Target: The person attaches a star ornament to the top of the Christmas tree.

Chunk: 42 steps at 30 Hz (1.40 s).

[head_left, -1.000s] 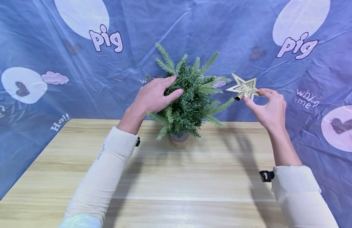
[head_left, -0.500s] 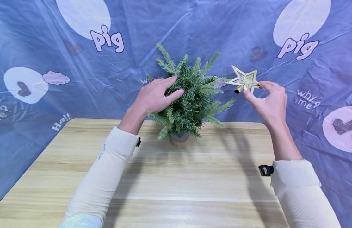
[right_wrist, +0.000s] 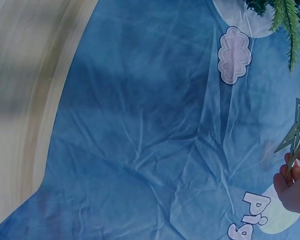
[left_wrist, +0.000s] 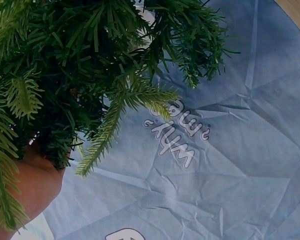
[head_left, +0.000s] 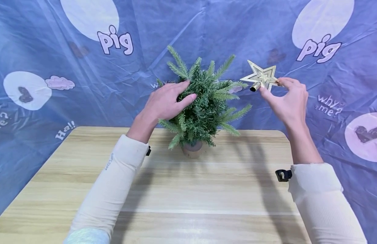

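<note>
In the head view, the gold star tree topper (head_left: 263,74) is at upper right, left of the right hand (head_left: 291,101), whose thumb and fingertips pinch its edge. Its hollow socket (head_left: 255,86) tilts toward lower left. The artificial Christmas tree (head_left: 206,101) stands upright at centre, just left of the star and apart from it. The left hand (head_left: 165,99), nearer the tree, rests against its foliage, thumb and forefinger spread; its other fingers' hold cannot be told. A round pot (head_left: 192,153) on the table (head_left: 206,193) carries the tree.
</note>
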### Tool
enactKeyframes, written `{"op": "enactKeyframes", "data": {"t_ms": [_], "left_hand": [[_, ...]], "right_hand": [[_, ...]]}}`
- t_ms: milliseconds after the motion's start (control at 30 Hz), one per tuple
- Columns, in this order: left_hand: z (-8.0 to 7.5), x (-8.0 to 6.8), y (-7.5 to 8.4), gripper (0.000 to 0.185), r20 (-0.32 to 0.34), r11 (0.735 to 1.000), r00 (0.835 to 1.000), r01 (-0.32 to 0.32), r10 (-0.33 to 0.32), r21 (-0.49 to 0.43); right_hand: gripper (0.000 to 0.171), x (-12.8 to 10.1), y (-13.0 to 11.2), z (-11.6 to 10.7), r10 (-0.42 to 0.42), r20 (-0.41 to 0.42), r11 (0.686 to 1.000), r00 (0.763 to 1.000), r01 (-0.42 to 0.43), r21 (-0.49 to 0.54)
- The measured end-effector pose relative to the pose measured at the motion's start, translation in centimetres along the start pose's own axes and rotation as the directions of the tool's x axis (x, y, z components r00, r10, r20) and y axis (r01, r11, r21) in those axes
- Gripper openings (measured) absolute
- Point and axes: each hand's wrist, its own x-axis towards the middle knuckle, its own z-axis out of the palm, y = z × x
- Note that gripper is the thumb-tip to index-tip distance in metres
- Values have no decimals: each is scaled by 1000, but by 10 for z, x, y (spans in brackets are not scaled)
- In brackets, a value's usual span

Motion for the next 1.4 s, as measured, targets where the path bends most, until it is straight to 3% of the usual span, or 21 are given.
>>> {"op": "enactKeyframes", "data": {"t_ms": [167,700,1000,1400], "left_hand": [[0,0,0,72,17,1000,1000,13,-13,3],[-4,2,1,78,25,1000,1000,-2,2,17],[-4,3,1,81,31,1000,999,-12,12,16],[-5,4,1,84,32,1000,999,-6,5,27]], "right_hand": [[64,2,-5,2,9,-6,1000,1000,-9,2],[58,15,-31,8,18,-143,1000,990,-17,8],[58,19,-44,11,26,-155,1000,988,-25,9],[60,19,-61,17,-19,-167,999,986,25,35]]}}
